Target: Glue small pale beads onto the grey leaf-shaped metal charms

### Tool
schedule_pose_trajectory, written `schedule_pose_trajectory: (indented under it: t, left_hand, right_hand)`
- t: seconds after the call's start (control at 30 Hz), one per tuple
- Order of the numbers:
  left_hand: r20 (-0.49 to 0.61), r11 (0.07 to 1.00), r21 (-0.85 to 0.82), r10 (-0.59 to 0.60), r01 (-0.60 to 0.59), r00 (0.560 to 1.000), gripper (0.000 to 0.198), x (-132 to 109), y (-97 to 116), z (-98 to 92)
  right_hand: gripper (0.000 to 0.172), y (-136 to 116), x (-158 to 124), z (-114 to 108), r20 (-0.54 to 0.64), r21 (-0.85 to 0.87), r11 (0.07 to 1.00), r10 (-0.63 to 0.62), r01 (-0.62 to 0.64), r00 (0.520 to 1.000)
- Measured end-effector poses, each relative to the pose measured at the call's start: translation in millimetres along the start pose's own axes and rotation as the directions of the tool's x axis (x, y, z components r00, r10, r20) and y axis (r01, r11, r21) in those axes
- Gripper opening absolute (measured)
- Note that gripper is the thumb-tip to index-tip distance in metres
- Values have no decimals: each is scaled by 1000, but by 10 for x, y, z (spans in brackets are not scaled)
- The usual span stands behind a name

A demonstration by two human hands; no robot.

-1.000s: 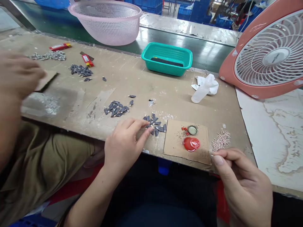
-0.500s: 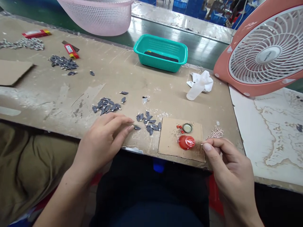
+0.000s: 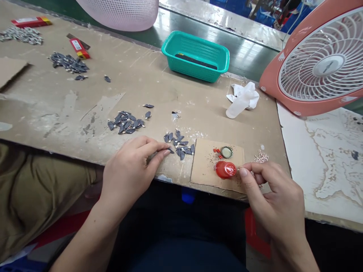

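- Setting: workshop, brown-topped bench with a green surface running behind it.
- Left hand: thumb and forefinger pinched on a dark-grey leaf-shaped piece, just above the bench, left of the cardboard.
- Right hand: thumb and forefinger pinched on a tiny pale bit, too small to identify, right beside the red cup; can't tell if they touch.
- Red translucent plastic cup: on its side on a flat brown cardboard square. Crimped metal bottle cap and small red bits just behind it; dark specks scattered around.
- Loose cluster of grey leaf-shaped pieces with pale tips just beside the left fingertips; bigger grey pile farther left.
- Tiny pale-pink beads: on the bench right of the cardboard, partly behind the right hand.
- Back of bench: teal perforated plastic basket with a long black object inside; salmon-framed fan at right.
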State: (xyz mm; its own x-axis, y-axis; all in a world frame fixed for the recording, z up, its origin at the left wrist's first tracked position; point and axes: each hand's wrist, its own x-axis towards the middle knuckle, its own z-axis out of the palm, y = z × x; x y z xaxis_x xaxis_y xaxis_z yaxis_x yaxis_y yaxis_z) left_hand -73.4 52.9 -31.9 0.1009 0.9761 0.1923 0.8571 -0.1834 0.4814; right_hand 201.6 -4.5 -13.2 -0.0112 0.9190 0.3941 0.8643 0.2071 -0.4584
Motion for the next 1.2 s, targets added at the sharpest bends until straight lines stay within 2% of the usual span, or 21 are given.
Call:
schedule_pose_trajectory:
  t: [0.13, 0.3, 0.5, 0.8, 0.97, 1.07, 1.2]
  left_hand:
    - [11, 999, -40, -13, 13, 1000, 14, 33, -8, -3]
    - [-41, 996, 39, -81, 83, 996, 12, 36, 73, 21]
    - [19, 999, 1, -55, 55, 998, 3, 63, 128, 14]
    - [86, 1000, 10, -21, 20, 996, 13, 31, 124, -56]
    - [175, 995, -76, -52, 66, 983, 15, 26, 66, -58]
    - [184, 982, -165, -64, 95, 981, 19, 15, 14, -52]
    - [175, 967, -243, -30, 72, 984, 25, 2, -29, -52]
  right_hand:
    - [10, 4, 4, -13, 19, 2, 1000, 0, 0, 1000]
    - [9, 7, -7, -27, 29, -12, 1000, -11, 12, 999]
    - [9, 14, -3, -21, 4, -6, 1000, -12, 12, 1000]
    - [11, 19, 43, 7, 17, 3, 1000, -18, 18, 1000]
    - [11, 21, 48, 8, 19, -7, 1000, -27, 27, 999]
    - [11, 17, 51, 10, 18, -11, 999, -31, 32, 999]
    - [11, 15, 52, 18, 13, -20, 999, -39, 40, 999]
